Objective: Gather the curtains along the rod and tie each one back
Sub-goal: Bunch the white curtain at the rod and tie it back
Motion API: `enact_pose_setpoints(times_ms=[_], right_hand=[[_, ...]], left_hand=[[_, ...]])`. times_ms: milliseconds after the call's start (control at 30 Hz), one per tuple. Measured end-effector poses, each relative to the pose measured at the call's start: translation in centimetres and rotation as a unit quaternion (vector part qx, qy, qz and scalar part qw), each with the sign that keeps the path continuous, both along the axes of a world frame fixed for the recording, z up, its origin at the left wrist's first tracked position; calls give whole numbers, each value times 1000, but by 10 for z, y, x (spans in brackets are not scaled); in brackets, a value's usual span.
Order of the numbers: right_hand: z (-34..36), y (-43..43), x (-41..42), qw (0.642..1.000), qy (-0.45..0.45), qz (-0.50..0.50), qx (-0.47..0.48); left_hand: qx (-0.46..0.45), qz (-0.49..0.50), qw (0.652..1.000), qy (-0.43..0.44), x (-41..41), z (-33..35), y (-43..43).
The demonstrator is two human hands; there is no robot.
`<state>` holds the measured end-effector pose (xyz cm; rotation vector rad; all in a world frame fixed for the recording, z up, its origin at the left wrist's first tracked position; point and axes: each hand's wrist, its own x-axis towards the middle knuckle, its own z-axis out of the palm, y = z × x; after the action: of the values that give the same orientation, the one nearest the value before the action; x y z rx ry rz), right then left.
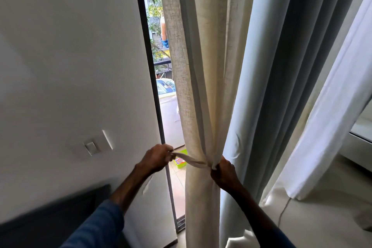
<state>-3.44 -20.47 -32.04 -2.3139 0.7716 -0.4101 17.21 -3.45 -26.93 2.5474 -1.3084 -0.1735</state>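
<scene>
Pulling a cream fabric tieback [190, 160] taut around a gathered beige curtain [198, 90], a person works with both bare hands at a glass door. The left hand [158, 158], closed in a fist around the free end of the tieback, sits just left of the beige curtain, level with its cinched waist. The right hand [224, 173] is clenched on the other end at the curtain's right edge, touching the fabric where the band bites in; whether it also grips a fold of the curtain itself cannot be told. The beige curtain hangs upright, bunched narrow at the band and looser above and below. Just right of it hangs a grey-blue curtain [267, 86] in long folds, and farther right a white curtain [330, 106] slants away. Left of the beige curtain runs the dark door frame [150, 78], then a white wall with a light switch [91, 148]. Blue sleeves cover both forearms.
</scene>
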Motion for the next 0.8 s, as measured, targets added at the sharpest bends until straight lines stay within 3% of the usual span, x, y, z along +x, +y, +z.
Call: enact_pose_setpoints(times_ms=[167, 267, 333, 400, 467, 667, 800], right_hand=[[5, 10, -6, 998, -8, 38, 46], [4, 11, -8, 992, -24, 76, 98], [6, 12, -9, 987, -42, 96, 124], [4, 12, -11, 977, -76, 118, 160], [-4, 7, -13, 965, -115, 122, 201], [-7, -3, -15, 931, -168, 34, 324], [-7, -9, -9, 915, -185, 27, 358]], left_hand=[[-1, 55, 997, -48, -21, 2, -38], [48, 79, 996, -14, -33, 1, -61], [17, 91, 993, 73, -40, -1, -75], [-102, 89, 960, 244, -54, 2, -81], [-176, 49, 914, 363, -70, 9, -84], [-54, -165, 923, 343, -62, 9, -69], [-15, -191, 900, 391, -65, 11, -56]])
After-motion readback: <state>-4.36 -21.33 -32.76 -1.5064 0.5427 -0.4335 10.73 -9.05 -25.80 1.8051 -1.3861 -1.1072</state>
